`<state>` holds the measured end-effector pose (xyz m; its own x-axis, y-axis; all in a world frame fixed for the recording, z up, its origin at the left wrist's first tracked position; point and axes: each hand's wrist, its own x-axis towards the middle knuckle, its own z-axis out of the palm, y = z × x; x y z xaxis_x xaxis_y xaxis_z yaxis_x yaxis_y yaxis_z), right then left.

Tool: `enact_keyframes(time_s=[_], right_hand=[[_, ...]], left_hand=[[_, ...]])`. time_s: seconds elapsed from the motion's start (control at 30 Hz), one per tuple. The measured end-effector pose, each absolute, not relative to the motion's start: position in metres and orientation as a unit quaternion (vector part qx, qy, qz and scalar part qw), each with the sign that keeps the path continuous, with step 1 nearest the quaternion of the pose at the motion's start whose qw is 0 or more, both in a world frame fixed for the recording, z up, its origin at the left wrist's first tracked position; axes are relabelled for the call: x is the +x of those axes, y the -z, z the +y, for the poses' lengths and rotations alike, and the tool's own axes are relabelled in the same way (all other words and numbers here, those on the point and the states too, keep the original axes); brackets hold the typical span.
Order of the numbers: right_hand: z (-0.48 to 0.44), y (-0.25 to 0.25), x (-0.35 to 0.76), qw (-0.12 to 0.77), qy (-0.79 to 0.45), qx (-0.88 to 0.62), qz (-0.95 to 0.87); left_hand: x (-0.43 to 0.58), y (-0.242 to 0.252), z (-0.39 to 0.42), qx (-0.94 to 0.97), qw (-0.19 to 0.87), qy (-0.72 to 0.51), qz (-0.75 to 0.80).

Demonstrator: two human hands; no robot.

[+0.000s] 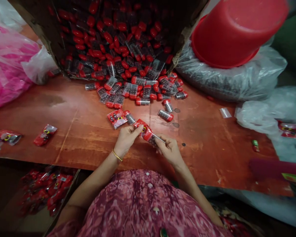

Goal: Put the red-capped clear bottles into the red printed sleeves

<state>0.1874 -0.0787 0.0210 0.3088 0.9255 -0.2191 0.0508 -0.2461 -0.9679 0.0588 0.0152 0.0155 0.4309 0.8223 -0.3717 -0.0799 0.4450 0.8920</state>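
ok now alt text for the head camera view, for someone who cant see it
Seen from above, a person's left hand and right hand grip a red printed packet over a wooden table, with a clear tube at its end. Dozens of clear red-capped tubes spill from a tipped cardboard box onto the table.

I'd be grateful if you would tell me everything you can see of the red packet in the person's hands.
The red packet is small and glossy, like printed plastic film, though its printing is too small to read. It is held up off the table, tilted, with its upper end pinched by the left hand. Its lower end runs toward the right hand, where a clear tube with dark contents seems to sit partly inside it. Whether the packet is sealed cannot be told.
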Motion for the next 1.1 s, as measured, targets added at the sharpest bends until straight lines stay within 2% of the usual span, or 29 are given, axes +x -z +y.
enact_keyframes(time_s=[0.23,0.43,0.57,0.67,0.8,1.0,1.1], right_hand=[[-0.078,-0.015,0.184,0.493,-0.415,-0.642,-0.414],[-0.078,-0.004,0.177,0.528,-0.41,-0.642,-0.376],[-0.073,-0.003,0.174,0.516,-0.476,-0.631,-0.331],[-0.069,-0.002,0.169,0.528,-0.514,-0.599,-0.314],[-0.066,0.004,0.162,0.584,-0.415,-0.617,-0.326],[-0.065,0.009,0.156,0.608,-0.459,-0.57,-0.31],[-0.067,0.011,0.153,0.598,-0.416,-0.603,-0.324]], left_hand=[[0.062,-0.018,0.013,0.367,0.76,-0.323,0.428],[0.067,-0.017,0.006,0.297,0.804,-0.282,0.431],[0.07,-0.012,0.005,0.311,0.759,-0.349,0.453],[0.073,-0.012,0.005,0.29,0.769,-0.354,0.445],[0.077,-0.017,0.004,0.258,0.808,-0.354,0.395],[0.076,-0.013,-0.003,0.302,0.83,-0.308,0.354],[0.075,-0.009,-0.009,0.327,0.811,-0.313,0.372]])
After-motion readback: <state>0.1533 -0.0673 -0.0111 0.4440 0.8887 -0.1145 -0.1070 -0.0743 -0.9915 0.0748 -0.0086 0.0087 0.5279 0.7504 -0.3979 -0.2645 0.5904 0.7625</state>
